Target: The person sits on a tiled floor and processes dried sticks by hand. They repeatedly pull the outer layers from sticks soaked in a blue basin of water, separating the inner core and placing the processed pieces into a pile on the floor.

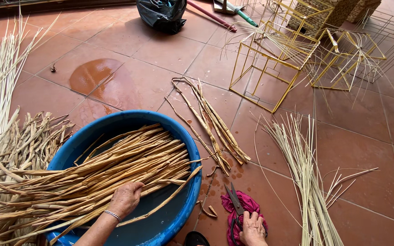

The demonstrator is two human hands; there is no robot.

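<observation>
Left hand [125, 198], at lower centre-left of the frame, laid palm-down with fingers curled loosely over a bundle of long tan dried reed strips [115, 171], wearing a thin silver chain bracelet [113, 215] at the wrist; touching the strips but not clearly clamped round any one. Reed strips lying across a round blue plastic basin [188, 200] with dark water in its bottom, their ends spilling over the basin's left rim onto a heap of paler dried stalks [19, 141] at the left edge. Right hand [252, 229], at the bottom centre, closed on the handles of black metal scissors [233, 200], blades pointing up the frame and slightly parted, resting on a crumpled magenta cloth [247, 205] on the terracotta tiled floor [388, 136]. Just beside the basin, right of centre, a small bunch of wet brown twisted stalks [215, 123] on the tiles. Further right, a sheaf of thin straw-coloured stems [304, 168] fanning toward the lower right. Upper right: several yellow wire box frames [263, 75], some threaded with stems. Top centre: black plastic bag [162, 14]. Upper left of centre: a wet patch [90, 74] on the tiles.
</observation>
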